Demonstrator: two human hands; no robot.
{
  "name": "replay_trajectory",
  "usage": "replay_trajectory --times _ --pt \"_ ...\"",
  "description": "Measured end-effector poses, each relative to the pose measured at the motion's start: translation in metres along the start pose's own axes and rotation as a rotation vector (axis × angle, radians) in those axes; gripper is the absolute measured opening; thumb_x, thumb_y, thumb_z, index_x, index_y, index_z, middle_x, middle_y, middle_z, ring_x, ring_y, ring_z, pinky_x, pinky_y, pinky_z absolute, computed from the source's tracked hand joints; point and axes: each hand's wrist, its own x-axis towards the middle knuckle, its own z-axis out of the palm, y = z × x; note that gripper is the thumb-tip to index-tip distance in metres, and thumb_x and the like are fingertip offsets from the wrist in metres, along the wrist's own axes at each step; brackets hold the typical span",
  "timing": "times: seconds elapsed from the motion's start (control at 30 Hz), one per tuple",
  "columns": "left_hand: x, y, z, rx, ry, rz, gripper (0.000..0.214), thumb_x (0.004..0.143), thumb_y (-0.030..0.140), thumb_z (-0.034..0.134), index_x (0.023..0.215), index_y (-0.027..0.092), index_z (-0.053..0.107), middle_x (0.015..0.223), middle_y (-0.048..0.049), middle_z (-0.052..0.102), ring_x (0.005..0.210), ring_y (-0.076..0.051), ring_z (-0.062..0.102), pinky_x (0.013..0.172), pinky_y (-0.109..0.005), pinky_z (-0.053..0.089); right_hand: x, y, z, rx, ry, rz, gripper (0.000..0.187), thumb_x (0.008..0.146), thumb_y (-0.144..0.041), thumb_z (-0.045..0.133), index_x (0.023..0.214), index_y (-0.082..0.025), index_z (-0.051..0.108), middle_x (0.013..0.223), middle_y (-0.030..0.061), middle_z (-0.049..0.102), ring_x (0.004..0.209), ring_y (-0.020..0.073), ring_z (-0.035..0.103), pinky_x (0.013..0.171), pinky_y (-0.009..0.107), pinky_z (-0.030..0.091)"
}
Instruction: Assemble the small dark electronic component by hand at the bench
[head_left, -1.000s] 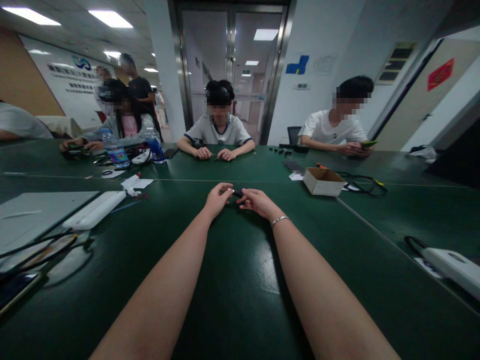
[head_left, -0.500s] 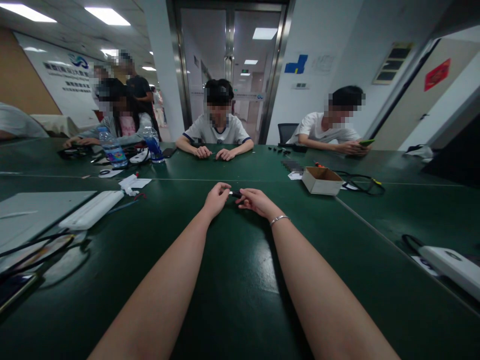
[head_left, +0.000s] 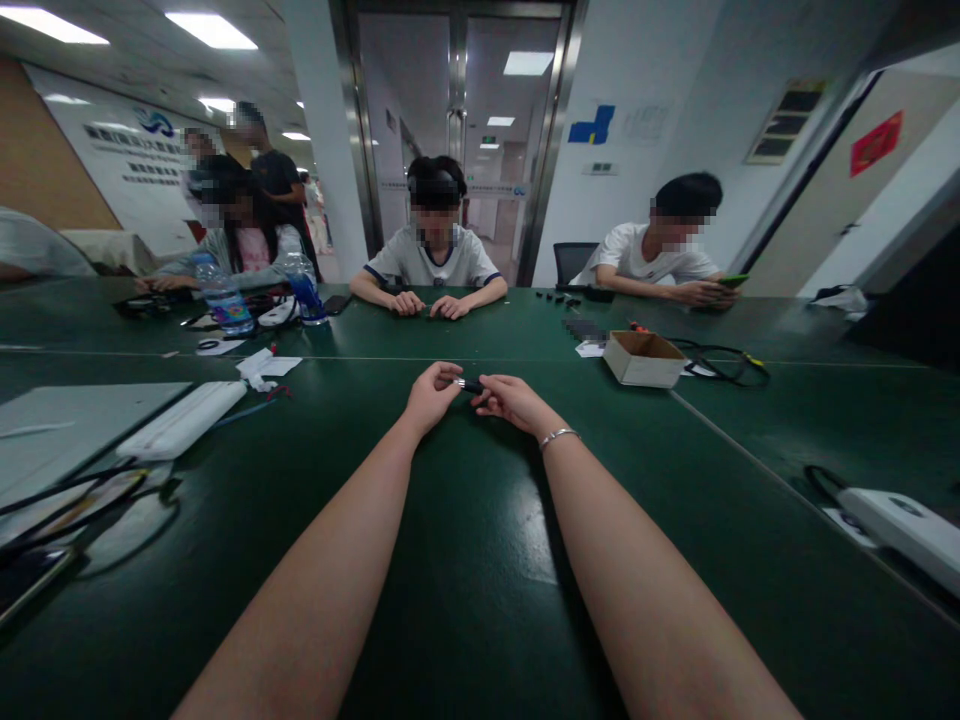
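Both my hands are out in front of me, just above the dark green table. Between them lies a small black stick-shaped piece with a silvery end; it is too small for me to tell its kind. My left hand pinches the silvery end at its fingertips. From the other side, my right hand has its thumb and fingers closed on the black end, and a silver bracelet circles that wrist. My fingers hide parts of the piece.
An open cardboard box stands to the right, with black cables behind it. On the left are a white pouch, crumpled tissue, and bottles. A white device lies at the right. People sit across the table.
My hands hold the same piece in nearly the same place. Slightly more of it shows between my fingers. The view has shifted a little.
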Motion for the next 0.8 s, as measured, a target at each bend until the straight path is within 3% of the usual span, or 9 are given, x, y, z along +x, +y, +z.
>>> replay_trajectory --times 0.2,0.3,0.43,0.5,0.6,0.73,0.8 --pt "0.0004 0.0003 -0.0012 -0.032 -0.028 0.006 0.022 0.07 0.02 0.065 0.091 0.014 0.065 0.093 -0.0079 0.066 0.086 -0.017 0.061 0.082 -0.031 0.047 -0.0029 -0.0017 -0.0021 0.058 -0.02 -0.002 0.005 0.092 -0.01 0.054 0.094 -0.012 0.058 0.063 0.0009 0.064 0.038 0.0026 0.045 0.062 0.026 0.061" --pt "0.0006 -0.0001 -0.001 -0.045 -0.035 0.009 0.022 0.07 0.02 0.066 0.091 0.015 0.065 0.093 -0.0072 0.067 0.087 -0.017 0.061 0.082 -0.031 0.048 -0.0028 -0.003 -0.0023 0.094 -0.06 0.002 0.016 0.089 -0.011 0.059 0.104 -0.016 0.057 0.064 -0.0033 0.061 0.039 0.0035 0.048 0.065 0.03 0.062" --pt "0.0007 0.001 -0.0011 -0.05 -0.033 0.002 0.022 0.069 0.019 0.066 0.09 0.015 0.065 0.092 -0.0069 0.067 0.087 -0.017 0.061 0.083 -0.031 0.047 -0.0013 -0.0041 -0.0005 0.042 -0.037 0.04 0.014 0.095 -0.028 0.052 0.101 -0.015 0.055 0.065 0.0002 0.062 0.036 0.0034 0.042 0.057 0.029 0.061" --pt "0.0007 0.0025 -0.0014 -0.045 -0.028 -0.003 0.021 0.069 0.018 0.066 0.09 0.015 0.065 0.093 -0.007 0.067 0.087 -0.017 0.061 0.084 -0.031 0.047 -0.0019 -0.0047 -0.0001 0.01 -0.029 0.03 0.011 0.094 -0.022 0.054 0.103 -0.016 0.055 0.065 -0.0015 0.06 0.035 0.0023 0.04 0.055 0.027 0.06" --pt "0.0005 0.0047 -0.0018 -0.035 -0.021 -0.011 0.021 0.07 0.018 0.065 0.09 0.015 0.065 0.093 -0.0066 0.066 0.087 -0.017 0.061 0.084 -0.031 0.047 -0.0044 -0.0061 -0.0006 0.048 -0.07 0.003 0.028 0.086 -0.009 0.06 0.111 -0.02 0.053 0.068 -0.0055 0.059 0.04 0.0032 0.047 0.064 0.03 0.061" --pt "0.0004 0.0052 -0.0024 -0.025 -0.02 -0.021 0.021 0.069 0.019 0.065 0.09 0.015 0.065 0.092 -0.0065 0.066 0.086 -0.017 0.06 0.083 -0.031 0.047 -0.0054 -0.0065 -0.0011 0.047 -0.038 0.041 0.015 0.093 -0.021 0.054 0.108 -0.017 0.052 0.062 -0.0034 0.059 0.038 0.0044 0.045 0.06 0.03 0.061" --pt "0.0005 0.0044 -0.0027 -0.027 -0.009 -0.017 0.021 0.069 0.018 0.064 0.09 0.015 0.065 0.092 -0.0067 0.066 0.086 -0.017 0.06 0.082 -0.03 0.047 -0.0044 -0.0058 -0.0011 0.036 -0.035 0.033 0.015 0.093 -0.017 0.053 0.108 -0.018 0.051 0.063 -0.0047 0.059 0.037 0.0034 0.043 0.06 0.029 0.061"
